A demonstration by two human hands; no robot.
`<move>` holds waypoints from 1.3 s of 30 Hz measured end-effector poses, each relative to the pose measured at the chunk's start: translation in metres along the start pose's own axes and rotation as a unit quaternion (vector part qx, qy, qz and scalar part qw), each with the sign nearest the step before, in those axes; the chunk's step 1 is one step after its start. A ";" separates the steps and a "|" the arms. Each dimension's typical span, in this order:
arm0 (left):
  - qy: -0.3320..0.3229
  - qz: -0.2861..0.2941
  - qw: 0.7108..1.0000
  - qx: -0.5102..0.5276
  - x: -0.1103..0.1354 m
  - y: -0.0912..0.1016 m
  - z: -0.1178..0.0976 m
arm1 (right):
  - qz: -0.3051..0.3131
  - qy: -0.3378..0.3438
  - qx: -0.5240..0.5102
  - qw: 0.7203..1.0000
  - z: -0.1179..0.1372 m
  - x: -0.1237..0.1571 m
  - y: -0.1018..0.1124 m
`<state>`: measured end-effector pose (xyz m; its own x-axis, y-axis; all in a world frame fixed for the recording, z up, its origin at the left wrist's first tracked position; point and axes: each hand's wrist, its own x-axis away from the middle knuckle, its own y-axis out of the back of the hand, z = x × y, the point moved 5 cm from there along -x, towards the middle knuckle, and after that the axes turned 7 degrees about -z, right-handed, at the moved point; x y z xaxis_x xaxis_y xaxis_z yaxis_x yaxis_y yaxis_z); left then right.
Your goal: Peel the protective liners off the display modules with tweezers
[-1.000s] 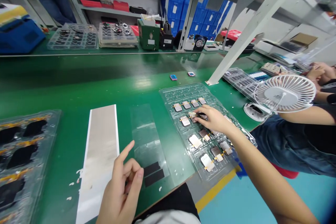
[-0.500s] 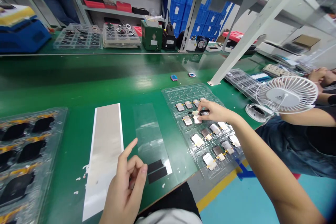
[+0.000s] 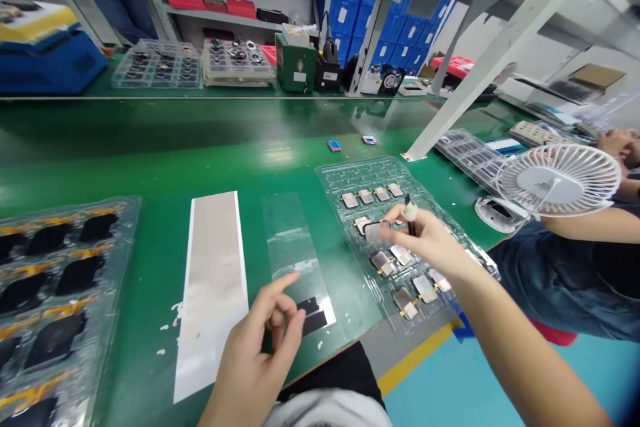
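My right hand (image 3: 425, 237), over the clear tray (image 3: 353, 177), pinches a small grey rectangular panel (image 3: 376, 232) between thumb and fingers. The panel looks like a small display part and is tilted. The same hand keeps a thin black stick-like tool (image 3: 410, 213) with a pale collar, its dark tip up. Several silvery panels with yellow tabs, such as one panel (image 3: 425, 288), lie in the tray. My left hand (image 3: 263, 340) holds nothing, its index finger stretched out and thumb apart, near a clear film strip (image 3: 287, 240) with dark strips (image 3: 314, 322) at its near end.
A long pale sheet with white borders (image 3: 214, 267) lies left of the film. Farther left is a clear tray of black screens (image 3: 80, 273). Two small blue-faced pieces (image 3: 335, 145) lie behind. A white post (image 3: 450, 103), fan (image 3: 557, 180) and seated person (image 3: 565, 280) are at right.
My right hand has lifted the panel from the tray and turned the black tool upright. My left hand has shifted right, nearer the film's dark strips. The view has moved slightly.
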<state>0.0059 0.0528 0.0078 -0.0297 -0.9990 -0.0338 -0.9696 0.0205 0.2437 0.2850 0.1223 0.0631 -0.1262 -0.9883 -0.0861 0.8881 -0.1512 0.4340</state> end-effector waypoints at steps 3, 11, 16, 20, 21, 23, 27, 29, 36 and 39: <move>-0.008 0.040 0.998 0.049 -0.001 -0.004 -0.003 | 0.035 -0.118 -0.186 0.975 0.007 0.046 -0.053; -0.003 0.018 0.997 0.076 -0.001 -0.002 0.001 | 0.025 -0.271 -0.437 0.857 0.006 0.097 -0.153; -0.006 0.042 0.998 0.046 0.002 0.003 0.002 | 0.040 -0.206 -0.391 0.896 0.001 0.095 -0.143; -0.067 0.065 0.995 -0.026 0.003 0.008 -0.005 | -0.049 -0.075 -0.353 0.931 0.000 0.086 -0.109; -0.095 0.080 0.991 -0.054 0.004 0.008 -0.008 | -0.060 -0.040 -0.336 0.939 0.000 0.084 -0.103; -0.165 0.124 0.972 -0.111 0.006 0.004 -0.014 | -0.070 0.006 -0.278 0.958 -0.002 0.083 -0.097; -0.278 0.166 0.926 -0.193 0.010 -0.008 -0.021 | -0.046 0.010 -0.186 0.981 -0.013 0.086 -0.103; -0.304 0.160 0.913 -0.218 0.010 -0.011 -0.021 | -0.037 0.007 -0.180 0.983 -0.019 0.090 -0.107; -0.312 0.171 0.898 -0.260 0.008 -0.015 -0.018 | -0.049 0.038 -0.144 0.988 -0.029 0.100 -0.106; -0.311 0.177 0.896 -0.264 0.008 -0.016 -0.019 | -0.051 0.041 -0.153 0.986 -0.028 0.099 -0.105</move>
<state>0.0254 0.0439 0.0218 -0.6009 -0.7151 -0.3573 -0.6279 0.1457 0.7645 0.1915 0.0411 -0.0166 -0.1968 -0.9613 -0.1930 0.9661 -0.2236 0.1287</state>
